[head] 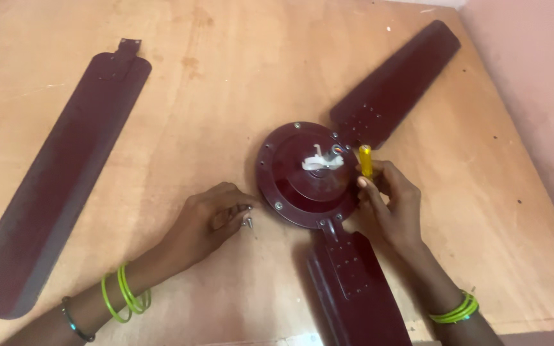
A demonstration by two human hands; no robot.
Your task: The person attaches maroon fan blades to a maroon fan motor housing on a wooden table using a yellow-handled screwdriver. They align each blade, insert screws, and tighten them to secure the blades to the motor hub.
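Head view, scuffed plywood board (226,77), pink wall (533,77) beside

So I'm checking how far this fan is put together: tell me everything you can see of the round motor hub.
The motor hub is a dark maroon, glossy metal-looking disc lying flat on the wooden board. Small screws dot its rim; white wiring sits at its raised centre. Two matching blades join it: one running to the upper right, one toward the camera. A third blade lies apart on the left. The right hand, holding a yellow-handled tool, rests at its right edge; the left hand is just short of its left edge.
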